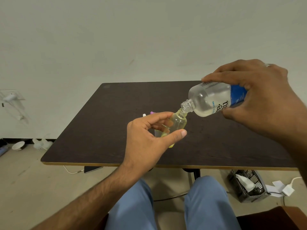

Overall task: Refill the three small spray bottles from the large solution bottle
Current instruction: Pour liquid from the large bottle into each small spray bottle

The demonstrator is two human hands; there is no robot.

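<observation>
Left hand [146, 138] grip: thumb and fingers wrapped round a small yellow-tinted clear plastic spray bottle [177, 124], tilted so its open neck meets the spout. Right hand [259, 95] grips the large clear blue-labelled solution bottle [214, 100], tipped down for pouring. Both above the dark brown tabletop [99, 130]; small caps [144, 115] lie behind.

We see the small bottle [178, 123] in the left hand [146, 140] over the table [99, 130] mid, large bottle [214, 100] in the right hand [259, 97] to its right w/ necks touching, toward the far edge.
</observation>
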